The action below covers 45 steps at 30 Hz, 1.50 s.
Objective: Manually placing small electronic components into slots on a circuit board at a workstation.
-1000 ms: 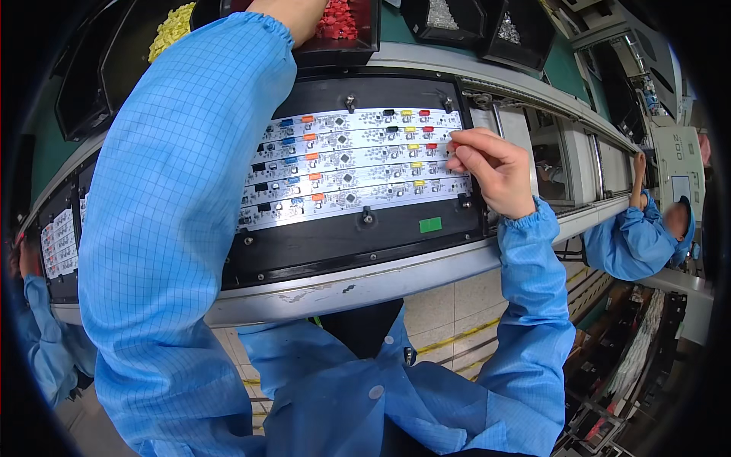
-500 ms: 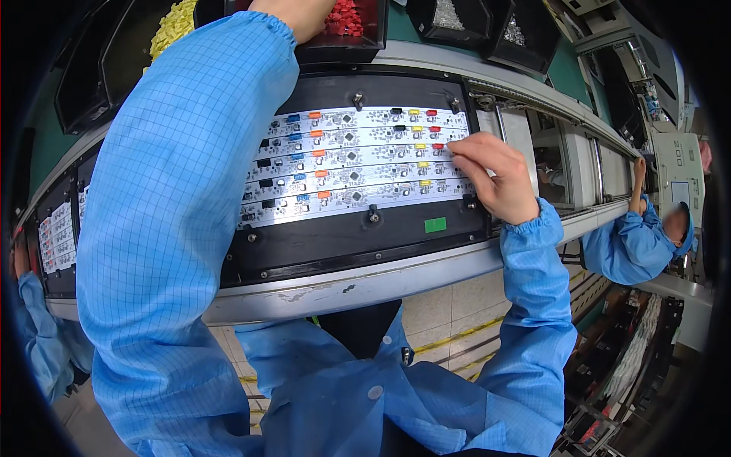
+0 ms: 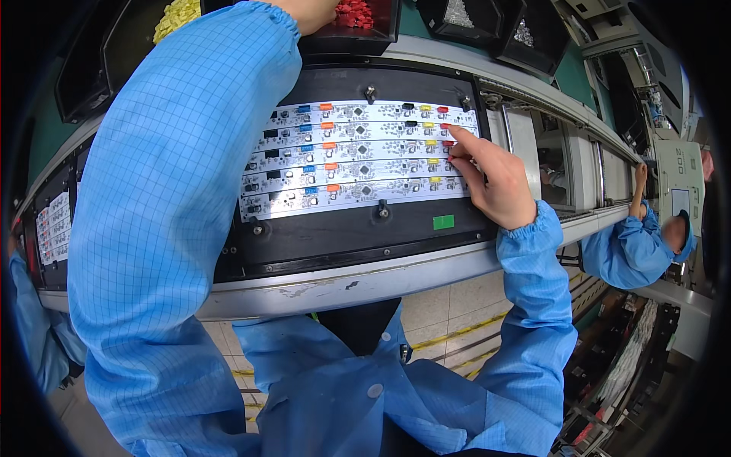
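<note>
Several white circuit board strips [image 3: 396,171] lie in parallel rows in a black carrier [image 3: 320,228], with orange, blue, black, yellow and red connectors along them. My right hand [image 3: 499,179] is over their right end, fingers curled. Against its thumb tip, at the fourth row, is a small red connector [image 3: 451,159]; its index fingertip is by the second row's red connector [image 3: 445,126]. At the top edge my left hand [image 3: 308,14] reaches to the bin of red connectors [image 3: 353,14], its fingers mostly hidden. My left sleeve covers the strips' left ends.
Beside the red ones, yellow connectors [image 3: 177,19] fill another black bin. Two more dark bins [image 3: 457,34] stand at the upper right. Metal posts [image 3: 383,207] rise from the carrier. A silver rail [image 3: 358,286] runs along the front. A co-worker [image 3: 636,244] is at the right.
My right hand has shifted slightly down the rows, its thumb and index finger farther apart. A red connector now shows at the fourth row. My left hand stays at the red bin.
</note>
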Each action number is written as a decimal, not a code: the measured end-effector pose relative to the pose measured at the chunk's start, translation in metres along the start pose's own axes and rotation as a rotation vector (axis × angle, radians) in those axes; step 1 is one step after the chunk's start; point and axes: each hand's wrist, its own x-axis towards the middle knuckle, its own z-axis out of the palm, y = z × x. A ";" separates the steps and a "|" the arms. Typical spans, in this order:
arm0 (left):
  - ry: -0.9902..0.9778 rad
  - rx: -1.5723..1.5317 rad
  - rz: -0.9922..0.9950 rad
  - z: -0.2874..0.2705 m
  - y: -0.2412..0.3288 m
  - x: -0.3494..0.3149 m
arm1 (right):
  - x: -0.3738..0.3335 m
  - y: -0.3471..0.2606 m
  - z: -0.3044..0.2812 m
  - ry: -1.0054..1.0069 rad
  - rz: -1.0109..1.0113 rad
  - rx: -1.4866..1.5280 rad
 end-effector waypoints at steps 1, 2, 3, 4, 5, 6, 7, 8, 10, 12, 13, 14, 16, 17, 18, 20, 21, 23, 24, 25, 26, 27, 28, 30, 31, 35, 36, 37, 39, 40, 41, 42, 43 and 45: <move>0.002 -0.002 -0.001 -0.003 0.002 0.000 | 0.000 -0.001 -0.001 0.006 -0.011 -0.036; -0.017 -0.003 -0.011 -0.006 0.004 0.000 | 0.000 -0.001 -0.002 0.012 -0.022 -0.071; -0.037 -0.004 -0.022 -0.009 0.005 -0.001 | 0.000 -0.001 -0.001 0.010 -0.024 -0.073; -0.036 -0.003 -0.024 -0.011 0.005 -0.002 | -0.001 -0.001 -0.001 0.031 -0.055 -0.104; 0.004 -0.016 -0.007 -0.014 0.004 -0.004 | -0.001 -0.001 0.000 0.051 -0.087 -0.133; 0.045 -0.027 0.008 -0.017 0.003 -0.006 | -0.002 -0.001 0.001 0.052 -0.091 -0.131; 0.045 -0.029 0.009 -0.022 0.004 -0.008 | -0.004 0.001 0.001 0.043 -0.103 -0.167; 0.034 -0.028 0.024 -0.028 0.004 -0.010 | -0.004 0.002 0.002 0.034 -0.116 -0.202; 0.021 -0.018 0.034 -0.047 0.002 -0.019 | -0.003 0.001 0.001 0.024 -0.130 -0.194; 0.046 -0.099 0.023 -0.065 0.004 -0.032 | -0.004 0.001 0.000 0.012 -0.133 -0.191; 0.044 -0.100 0.027 -0.068 0.004 -0.042 | -0.006 0.001 -0.001 -0.010 -0.099 -0.198; 0.123 -0.145 0.079 -0.072 -0.001 -0.056 | -0.005 0.000 -0.001 -0.030 -0.076 -0.201; 0.286 -0.224 0.180 -0.093 -0.005 -0.090 | 0.002 -0.007 -0.004 -0.021 -0.098 -0.182; 0.292 -0.383 0.177 -0.085 0.011 -0.101 | -0.007 -0.003 -0.005 -0.032 -0.058 -0.190; 0.293 -0.517 0.164 -0.091 0.028 -0.118 | -0.012 -0.004 -0.006 -0.033 -0.042 -0.194; -0.045 -0.811 -0.005 -0.117 0.061 -0.158 | -0.021 -0.013 -0.006 0.184 0.079 -0.002; -0.035 -1.008 -0.072 -0.120 0.072 -0.176 | -0.016 -0.023 -0.010 0.193 0.080 0.105; -0.089 -1.345 -0.180 -0.118 0.097 -0.204 | -0.018 -0.049 -0.017 0.116 -0.076 0.389; -0.170 -1.494 -0.228 -0.113 0.106 -0.211 | -0.015 -0.069 -0.018 0.040 -0.150 0.445; -0.175 -1.497 -0.220 -0.107 0.118 -0.215 | -0.018 -0.085 -0.010 0.081 -0.214 0.548; -0.292 -1.779 -0.421 -0.101 0.129 -0.219 | -0.020 -0.096 -0.003 0.084 -0.239 0.604; -0.416 -2.050 -0.638 -0.095 0.135 -0.224 | -0.021 -0.104 0.003 0.086 -0.265 0.661; -0.424 -2.057 -0.631 -0.089 0.135 -0.226 | -0.022 -0.107 0.002 0.088 -0.240 0.637; -0.546 -2.321 -0.661 -0.077 0.135 -0.228 | -0.028 -0.102 0.003 0.062 -0.232 0.609; -0.554 -2.324 -0.656 -0.070 0.135 -0.228 | -0.031 -0.100 0.004 0.038 -0.233 0.589; -0.579 -2.434 -0.614 -0.056 0.144 -0.230 | -0.032 -0.103 -0.006 -0.012 -0.045 0.558; -0.489 -2.396 -0.633 -0.055 0.147 -0.231 | -0.030 -0.099 -0.009 -0.043 0.015 0.568; -0.500 -2.401 -0.624 -0.052 0.151 -0.232 | -0.033 -0.092 -0.004 0.078 0.066 0.598; -0.287 -2.012 -0.489 -0.047 0.154 -0.239 | -0.034 -0.067 -0.009 0.064 0.165 0.537; -0.243 -1.945 -0.416 -0.048 0.155 -0.237 | -0.037 -0.051 -0.012 0.107 0.165 0.506; -0.245 -1.951 -0.413 -0.048 0.156 -0.236 | -0.040 -0.038 -0.012 0.147 0.156 0.484; -0.197 -1.900 -0.364 -0.048 0.156 -0.236 | -0.043 -0.029 -0.012 0.153 0.197 0.485; -0.149 -1.848 -0.317 -0.048 0.156 -0.236 | -0.045 -0.021 -0.013 0.158 0.237 0.488; -0.135 -1.823 -0.311 -0.049 0.157 -0.235 | -0.045 -0.015 -0.014 0.144 0.261 0.500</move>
